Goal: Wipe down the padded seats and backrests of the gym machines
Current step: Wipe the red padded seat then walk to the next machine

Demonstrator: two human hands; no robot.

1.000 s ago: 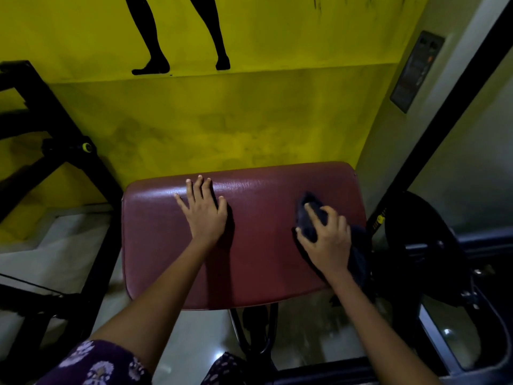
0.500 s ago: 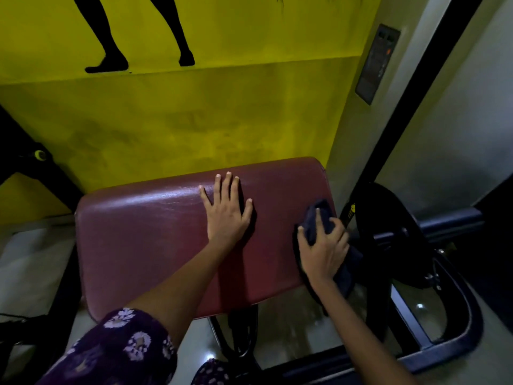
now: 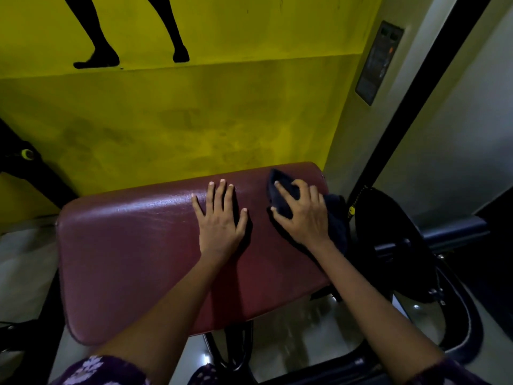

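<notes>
A maroon padded seat (image 3: 125,245) fills the middle of the head view, its glossy top facing me. My left hand (image 3: 219,218) lies flat on the pad's centre with fingers spread and straight. My right hand (image 3: 302,215) grips a dark blue cloth (image 3: 283,190) and presses it on the pad near the far right corner. Part of the cloth hangs off the pad's right edge, behind my hand.
A yellow wall (image 3: 194,120) with painted black legs stands just behind the pad. Black machine frame and a weight plate (image 3: 394,240) crowd the right side; another black frame bar (image 3: 25,162) is at the left. A seat post (image 3: 236,348) drops to the pale floor.
My right hand has slid the cloth from the pad's right edge up toward the far right corner. My left hand stays flat on the pad, now nearer the right hand.
</notes>
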